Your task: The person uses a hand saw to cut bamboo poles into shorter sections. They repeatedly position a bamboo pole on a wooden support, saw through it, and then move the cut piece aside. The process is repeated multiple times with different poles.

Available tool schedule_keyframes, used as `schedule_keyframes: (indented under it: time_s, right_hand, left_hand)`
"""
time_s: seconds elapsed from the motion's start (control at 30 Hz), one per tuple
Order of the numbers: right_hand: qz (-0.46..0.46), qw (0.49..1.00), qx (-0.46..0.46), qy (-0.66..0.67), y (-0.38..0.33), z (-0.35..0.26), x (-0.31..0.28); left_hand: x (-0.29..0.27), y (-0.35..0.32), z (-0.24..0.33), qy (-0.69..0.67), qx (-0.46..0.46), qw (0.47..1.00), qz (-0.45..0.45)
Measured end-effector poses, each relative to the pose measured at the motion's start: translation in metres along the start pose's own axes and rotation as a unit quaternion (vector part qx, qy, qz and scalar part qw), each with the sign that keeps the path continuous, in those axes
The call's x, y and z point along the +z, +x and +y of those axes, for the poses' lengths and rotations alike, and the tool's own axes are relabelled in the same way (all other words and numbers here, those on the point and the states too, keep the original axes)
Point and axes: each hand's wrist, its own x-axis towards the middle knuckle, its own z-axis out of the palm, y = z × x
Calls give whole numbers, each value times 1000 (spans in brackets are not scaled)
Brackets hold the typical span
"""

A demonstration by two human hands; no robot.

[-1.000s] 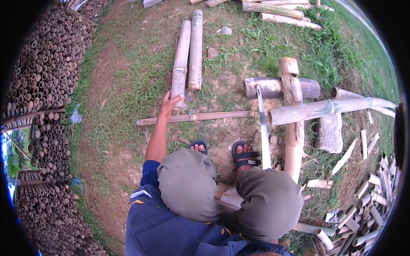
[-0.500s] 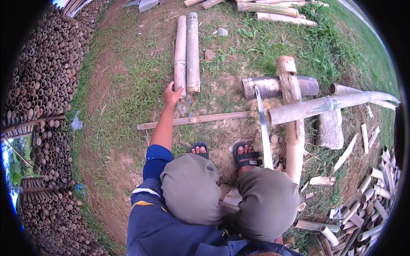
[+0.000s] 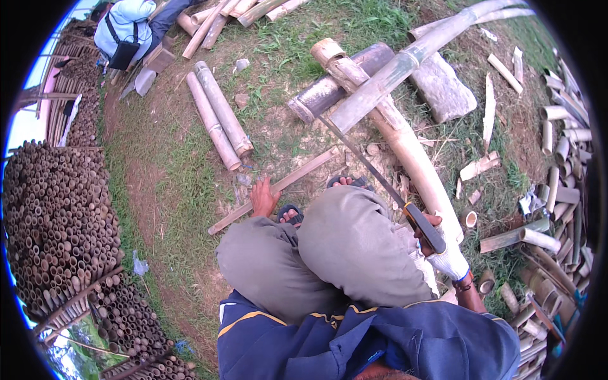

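My left hand (image 3: 263, 198) is bare and lies across a long narrow bamboo strip (image 3: 304, 171) on the ground, its fingers stretched out and apart. My right hand (image 3: 451, 254), in a white glove, is closed round the black and yellow handle of a handsaw (image 3: 373, 170). The saw blade slants up and left, its tip beside the cut end of a pale bamboo pole (image 3: 405, 64). That pole rests across a dark bamboo piece (image 3: 320, 99) and a thick bamboo post (image 3: 418, 152). Two cut bamboo lengths (image 3: 221, 114) lie side by side beyond my left hand.
A grey stone block (image 3: 443, 88) sits beside the pole. Bamboo offcuts (image 3: 563, 171) are heaped at the right, and stacked bamboo tubes (image 3: 60, 221) fill the left. At the far left is another person in light blue (image 3: 126, 28). My sandaled feet (image 3: 289, 215) are below the strip.
My left hand has left the near end of the two bamboo lengths and come back to the strip. The view has turned, bringing my gloved right hand and the saw handle into sight.
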Motion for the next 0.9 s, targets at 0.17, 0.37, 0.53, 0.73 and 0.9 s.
schedule_keyframes:
  time_s: [0.17,0.37,0.53,0.73,0.9]
  right_hand:
    - [88,985,44,145,-41,-30,-28]
    - [360,930,-25,72,-31,-2,-55]
    - [504,854,1,-130,17,98,-95]
    - [304,794,221,-478,24,202,-127]
    - [240,909,19,-340,113,101,-52]
  left_hand:
    - [-30,-2,-16,16,34,999,10]
    - [-100,-6,9,-66,78,992,80]
    - [-177,22,93,-154,105,981,60]
    - [-228,63,219,-203,205,957,-28]
    - [-248,81,278,-233,271,932,-62]
